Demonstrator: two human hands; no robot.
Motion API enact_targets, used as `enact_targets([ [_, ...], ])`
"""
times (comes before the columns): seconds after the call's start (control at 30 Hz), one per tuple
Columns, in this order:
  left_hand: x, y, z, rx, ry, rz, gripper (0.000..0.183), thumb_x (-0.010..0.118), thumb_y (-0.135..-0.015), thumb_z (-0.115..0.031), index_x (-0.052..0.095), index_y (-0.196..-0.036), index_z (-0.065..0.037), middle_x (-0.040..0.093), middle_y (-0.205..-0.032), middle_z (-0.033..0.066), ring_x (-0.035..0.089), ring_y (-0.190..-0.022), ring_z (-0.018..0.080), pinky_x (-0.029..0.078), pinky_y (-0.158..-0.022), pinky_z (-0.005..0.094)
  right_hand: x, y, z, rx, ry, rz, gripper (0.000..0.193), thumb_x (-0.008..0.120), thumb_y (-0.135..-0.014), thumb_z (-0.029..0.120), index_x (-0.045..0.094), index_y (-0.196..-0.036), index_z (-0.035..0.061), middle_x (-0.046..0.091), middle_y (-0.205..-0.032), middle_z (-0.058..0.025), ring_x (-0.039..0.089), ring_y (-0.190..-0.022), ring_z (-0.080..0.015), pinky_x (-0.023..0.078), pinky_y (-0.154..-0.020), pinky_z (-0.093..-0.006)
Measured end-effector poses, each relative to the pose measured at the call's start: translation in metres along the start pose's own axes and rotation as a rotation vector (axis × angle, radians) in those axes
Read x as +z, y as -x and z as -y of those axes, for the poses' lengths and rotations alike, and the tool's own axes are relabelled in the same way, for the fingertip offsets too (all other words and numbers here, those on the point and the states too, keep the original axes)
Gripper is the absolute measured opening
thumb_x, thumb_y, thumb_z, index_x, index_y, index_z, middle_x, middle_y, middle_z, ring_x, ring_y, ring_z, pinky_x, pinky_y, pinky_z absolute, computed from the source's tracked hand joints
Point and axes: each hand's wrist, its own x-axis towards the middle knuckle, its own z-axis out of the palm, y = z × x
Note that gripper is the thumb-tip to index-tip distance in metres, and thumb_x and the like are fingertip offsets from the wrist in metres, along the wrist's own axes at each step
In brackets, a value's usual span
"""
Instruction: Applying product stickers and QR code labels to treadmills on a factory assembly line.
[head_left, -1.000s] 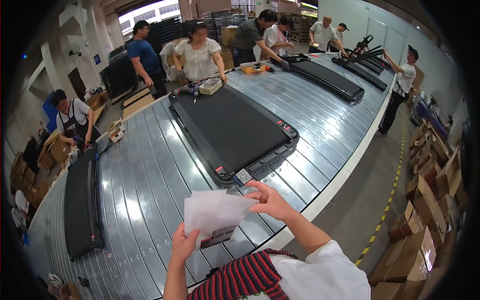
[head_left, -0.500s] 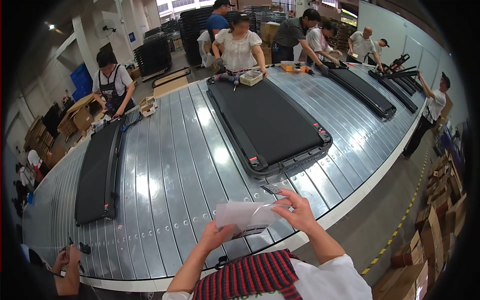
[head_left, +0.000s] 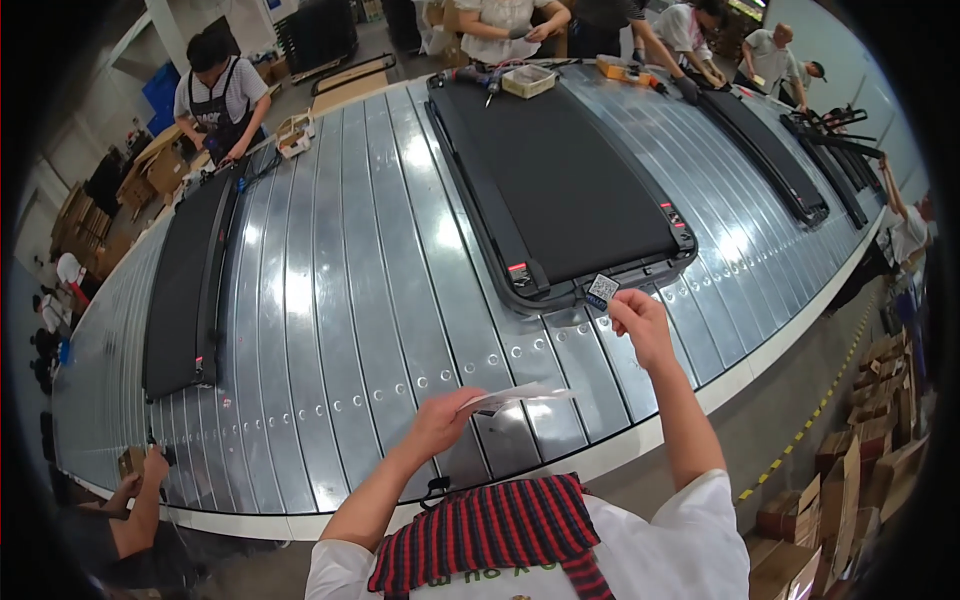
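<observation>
My right hand (head_left: 645,328) pinches a small sticker with a square code (head_left: 602,288) at the near end of a flat black treadmill (head_left: 570,190). From this view I cannot tell whether the sticker touches the treadmill's frame. My left hand (head_left: 440,422) is closed on a thin stack of whitish label sheets (head_left: 525,396), held nearly edge-on above the conveyor's near edge. The treadmill lies flat, its dark belt upward, with small red-marked labels near its near corners.
A ribbed metal conveyor (head_left: 350,300) curves across the view. Another treadmill (head_left: 185,290) lies on the left, more on the right. A drill (head_left: 490,82) and a parts tray (head_left: 528,80) sit at the middle treadmill's far end. Co-workers stand around; cardboard (head_left: 860,470) is piled at right.
My right hand has moved forward, away from the sheets, carrying the sticker to the treadmill's near end. The sheets in my left hand have tilted to nearly edge-on. The view has shifted.
</observation>
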Motion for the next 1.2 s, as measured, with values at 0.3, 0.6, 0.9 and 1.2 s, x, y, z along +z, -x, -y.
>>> enact_targets([
  [0.3, 0.011, -0.075, 0.03, 0.071, -0.337, 0.118, 0.021, 0.045, -0.069, -0.003, 0.051, -0.088, -0.009, 0.056, -0.077, 0.0095, 0.054, -0.072, 0.0298, 0.042, -0.058, 0.0391, 0.036, -0.135, -0.055, 0.335, 0.075, 0.355, 0.011, 0.052, -0.077, 0.011, 0.051, -0.071, 0.0027, 0.045, -0.052, -0.0004, 0.039, -0.041, -0.006, 0.027, -0.035, -0.0199],
  [0.6, 0.016, -0.148, 0.067, 0.084, -0.51, 0.205, 0.013, 0.046, -0.07, -0.006, 0.049, -0.082, -0.007, 0.054, -0.085, 0.0076, 0.053, -0.071, 0.0285, 0.041, -0.055, 0.0385, 0.076, -0.207, -0.1, 0.5, 0.198, 0.468, 0.011, 0.057, -0.074, 0.012, 0.052, -0.069, 0.0034, 0.042, -0.049, 0.0013, 0.034, -0.037, -0.0052, 0.022, -0.033, -0.0196],
  [0.9, 0.015, -0.178, 0.091, 0.038, -0.513, 0.284, 0.015, 0.047, -0.069, -0.004, 0.05, -0.083, -0.006, 0.05, -0.104, 0.0072, 0.053, -0.082, 0.0281, 0.043, -0.063, 0.0383, 0.087, -0.222, -0.104, 0.576, 0.247, 0.457, 0.01, 0.058, -0.072, 0.011, 0.053, -0.068, 0.0033, 0.04, -0.048, 0.0018, 0.031, -0.037, -0.0044, 0.019, -0.033, -0.0199],
  [1.2, 0.016, -0.186, 0.099, 0.081, -0.509, 0.259, 0.016, 0.048, -0.067, -0.003, 0.049, -0.083, -0.006, 0.049, -0.105, 0.0074, 0.054, -0.078, 0.0267, 0.042, -0.063, 0.0375, 0.09, -0.222, -0.104, 0.594, 0.265, 0.441, 0.01, 0.059, -0.072, 0.011, 0.053, -0.068, 0.0036, 0.04, -0.047, 0.0025, 0.03, -0.036, -0.0034, 0.019, -0.032, -0.0189],
])
